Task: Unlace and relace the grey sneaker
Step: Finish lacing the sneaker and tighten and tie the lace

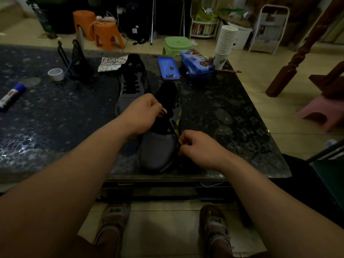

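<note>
Pinches the black lace (174,130) with both hands at the grey sneaker (158,151) on the table (223,108): left hand (143,112) curled on a strand over its tongue, right hand (197,148) curled on a strand just right of its toe. Lies toe nearest, heel away, long axis straight ahead, so likely needs sideways pulls, left hand nearer the eyelets. Two sneakers, the second sneaker (132,82) laced, beyond its left side; two hands; one lace worked.

A dim home living room: plastic stools (108,35) on tiled floor (260,75), a stack of paper cups (226,40), a folding stepladder (268,28), slippers (113,220).
</note>
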`<state>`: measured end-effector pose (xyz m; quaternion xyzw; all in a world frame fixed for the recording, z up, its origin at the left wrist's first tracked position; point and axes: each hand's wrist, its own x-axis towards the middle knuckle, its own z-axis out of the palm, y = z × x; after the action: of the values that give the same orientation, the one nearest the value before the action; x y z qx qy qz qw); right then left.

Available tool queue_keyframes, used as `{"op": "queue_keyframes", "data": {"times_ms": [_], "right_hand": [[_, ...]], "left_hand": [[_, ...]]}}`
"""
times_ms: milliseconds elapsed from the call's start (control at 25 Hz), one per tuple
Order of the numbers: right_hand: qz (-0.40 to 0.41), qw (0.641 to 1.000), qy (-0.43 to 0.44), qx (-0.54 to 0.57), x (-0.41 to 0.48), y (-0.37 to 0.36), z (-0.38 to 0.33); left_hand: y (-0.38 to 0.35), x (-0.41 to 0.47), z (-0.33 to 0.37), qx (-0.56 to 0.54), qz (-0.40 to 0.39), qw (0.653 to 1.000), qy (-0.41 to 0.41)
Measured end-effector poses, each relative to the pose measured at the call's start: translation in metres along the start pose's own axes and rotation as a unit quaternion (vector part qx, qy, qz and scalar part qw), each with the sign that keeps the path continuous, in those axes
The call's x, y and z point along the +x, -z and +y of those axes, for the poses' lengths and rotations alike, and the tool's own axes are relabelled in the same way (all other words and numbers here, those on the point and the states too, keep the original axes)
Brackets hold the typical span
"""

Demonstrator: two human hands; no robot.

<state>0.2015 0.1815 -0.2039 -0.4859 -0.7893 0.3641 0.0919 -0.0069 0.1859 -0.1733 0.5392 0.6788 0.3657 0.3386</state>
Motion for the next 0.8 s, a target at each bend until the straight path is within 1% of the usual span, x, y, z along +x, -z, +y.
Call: {"op": "queue_keyframes", "data": {"times_ms": [40,80,120,200,240,280,320,400,440,480,520,560,600,640,680,720,800], "right_hand": [[-0.005,0.999,0.008,-0.033,-0.001,-0.002,0.000],[-0.003,0.999,0.013,-0.050,-0.002,-0.005,0.000],[0.002,0.999,0.017,-0.051,-0.003,-0.006,-0.001],[0.022,0.999,0.019,-0.032,-0.003,-0.005,-0.002],[0.041,0.999,0.021,-0.014,-0.002,-0.004,-0.003],[0.066,0.998,0.023,0.006,-0.001,-0.004,-0.004],[0.090,0.995,0.024,0.023,-0.001,-0.004,-0.005],[0.119,0.992,0.027,0.019,0.000,-0.007,-0.012],[0.123,0.992,0.029,0.003,0.000,-0.010,-0.016],[0.125,0.992,0.031,-0.014,0.000,-0.013,-0.019],[0.128,0.991,0.030,-0.026,0.000,-0.015,-0.023],[0.132,0.991,0.023,-0.030,0.001,-0.015,-0.026],[0.132,0.991,0.007,-0.029,0.000,-0.016,-0.028],[0.124,0.992,-0.016,-0.030,0.000,-0.016,-0.030],[0.113,0.992,-0.041,-0.037,0.000,-0.018,-0.031],[0.106,0.991,-0.063,-0.051,-0.001,-0.022,-0.033],[0.099,0.988,-0.090,-0.075,0.000,-0.031,-0.032]], "left_hand": [[0.000,-0.002,0.000,-0.136,0.004,0.990,0.047],[-0.001,-0.005,0.002,-0.263,0.006,0.961,0.086],[-0.001,-0.007,0.003,-0.352,0.013,0.930,0.109],[-0.002,-0.006,0.002,-0.450,0.043,0.884,0.118],[-0.001,-0.003,0.001,-0.472,0.058,0.873,0.113],[0.000,-0.001,0.001,-0.462,0.071,0.878,0.101],[0.001,0.000,0.000,-0.413,0.083,0.904,0.080],[0.001,-0.004,0.000,-0.220,0.090,0.971,0.024],[0.000,-0.007,0.001,-0.118,0.080,0.990,-0.013],[-0.001,-0.009,0.001,-0.026,0.062,0.996,-0.059],[-0.002,-0.011,0.002,0.059,0.042,0.992,-0.108],[-0.002,-0.011,0.002,0.136,0.026,0.979,-0.151],[0.000,-0.010,0.002,0.204,0.011,0.964,-0.171],[0.002,-0.009,0.002,0.254,-0.001,0.951,-0.175],[0.004,-0.008,0.002,0.284,-0.015,0.944,-0.168],[0.005,-0.008,0.000,0.286,-0.028,0.944,-0.161],[0.003,-0.009,0.000,0.241,-0.050,0.955,-0.168]]}}
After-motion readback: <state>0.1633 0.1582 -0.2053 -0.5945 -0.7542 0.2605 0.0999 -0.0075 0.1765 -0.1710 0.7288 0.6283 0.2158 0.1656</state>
